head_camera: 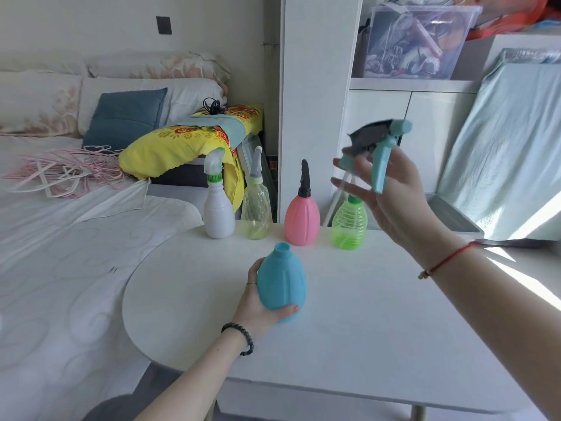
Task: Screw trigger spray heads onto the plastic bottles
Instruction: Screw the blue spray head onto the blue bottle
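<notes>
My left hand (pixel 258 305) grips a blue plastic bottle (pixel 282 281) with an open neck, upright on the white table (pixel 364 329). My right hand (pixel 391 196) is raised above the table's far right and holds a teal and grey trigger spray head (pixel 379 144), its clear dip tube hanging down to the left. In a row at the table's far edge stand a white bottle (pixel 218 214), a clear yellowish bottle (pixel 256 211) and a pink bottle (pixel 302 220), each with a head on. A green bottle (pixel 349 223) stands partly behind my right hand; its top is hidden.
A bed (pixel 60 253) with white cover lies to the left, with pink hangers (pixel 60 174) and a yellow flowered pillow (pixel 182 147). White cabinets and a clear storage box (pixel 419 41) stand behind the table. A grey tray (pixel 452 217) sits at the right.
</notes>
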Tool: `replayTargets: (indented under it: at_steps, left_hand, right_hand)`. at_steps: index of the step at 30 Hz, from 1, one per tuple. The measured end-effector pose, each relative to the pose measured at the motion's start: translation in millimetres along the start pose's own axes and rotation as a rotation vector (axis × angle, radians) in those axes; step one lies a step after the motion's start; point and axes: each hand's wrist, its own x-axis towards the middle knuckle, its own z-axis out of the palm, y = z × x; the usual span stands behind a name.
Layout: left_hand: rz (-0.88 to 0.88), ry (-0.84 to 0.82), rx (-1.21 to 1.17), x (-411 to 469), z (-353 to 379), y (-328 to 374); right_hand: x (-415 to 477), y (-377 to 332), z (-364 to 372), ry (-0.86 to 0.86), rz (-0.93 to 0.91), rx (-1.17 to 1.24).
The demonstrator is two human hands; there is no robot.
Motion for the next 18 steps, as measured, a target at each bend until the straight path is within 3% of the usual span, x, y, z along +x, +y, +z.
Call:
replayTargets:
  at_steps: [12,18]
  left_hand:
    - [0.024,0.028,-0.019,-2,1,-4]
    - [0.031,0.031,-0.056,-3,2,-2]
  right_hand:
    - [6,54,44,0.013,0.096,-0.122]
    - [-23,97,43,-0.167,0.229,-0.306]
